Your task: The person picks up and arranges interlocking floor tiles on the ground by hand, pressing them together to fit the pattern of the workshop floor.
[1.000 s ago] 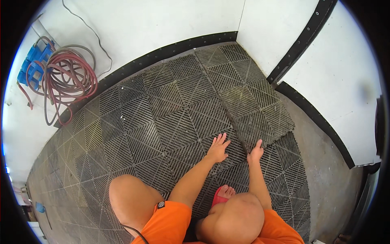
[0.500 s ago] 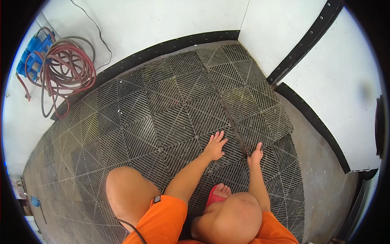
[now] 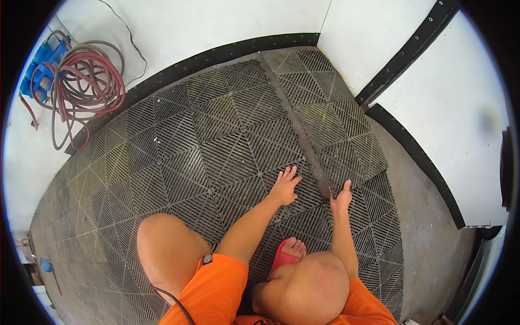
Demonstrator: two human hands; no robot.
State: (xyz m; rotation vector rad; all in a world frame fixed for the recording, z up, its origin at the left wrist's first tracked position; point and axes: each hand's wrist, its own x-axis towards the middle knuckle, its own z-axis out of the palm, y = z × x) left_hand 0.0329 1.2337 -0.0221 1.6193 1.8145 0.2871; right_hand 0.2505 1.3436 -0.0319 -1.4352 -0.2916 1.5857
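I squat on dark, ribbed plastic floor tiles (image 3: 227, 151). My left hand (image 3: 284, 187) lies on the tiles left of a narrow gap, its fingers spread. My right hand (image 3: 340, 197) grips the left edge of the tile strip (image 3: 330, 130) on the right, near that strip's lower corner, thumb on top and the other fingers mostly hidden in the gap. Bare grey floor (image 3: 298, 124) shows along the gap between the two tile sections. My foot in a red slipper (image 3: 281, 260) is just behind my hands.
White walls (image 3: 227, 16) with black studded skirting (image 3: 227, 49) surround the tiles. At upper left, coiled red and grey hoses (image 3: 86, 86) hang by blue holders (image 3: 43, 65). Grey concrete floor (image 3: 433, 254) runs along the right side. A black cable (image 3: 179, 303) lies by my left leg.
The gap between the tile strip on the right and the main section has widened into a visible band of bare floor. My hands keep their shapes, slightly higher in the picture.
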